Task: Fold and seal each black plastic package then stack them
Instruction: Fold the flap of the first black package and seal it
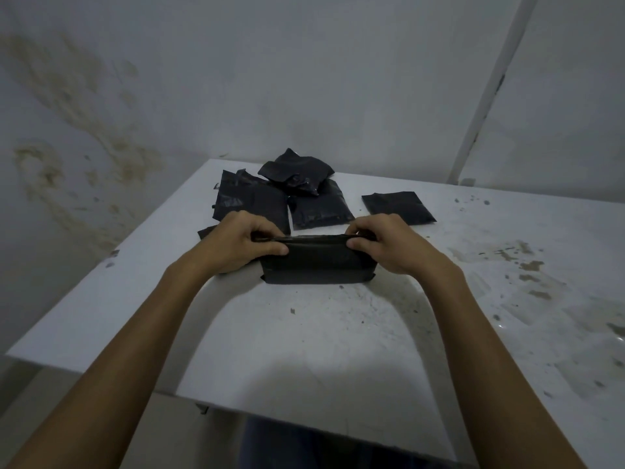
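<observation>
At about 11 o'clock from my working spot lies the heap of black packages [270, 194], loosely overlapped toward the far edge of the white surface [304, 333], kept out of my way but within reach. My left hand [236, 245] pinches the left end of the top edge of the package I'm folding [318, 265], thumb in front and fingers curled behind, so the flap stays taut. That package sits at the centre, its lower edge resting on the surface to steady the crease. My right hand [389, 247] pinches the right end the same way, which I judge keeps the fold even for sealing. At 1 o'clock a single flat package [397, 208] lies apart, probably the start of the stack.
</observation>
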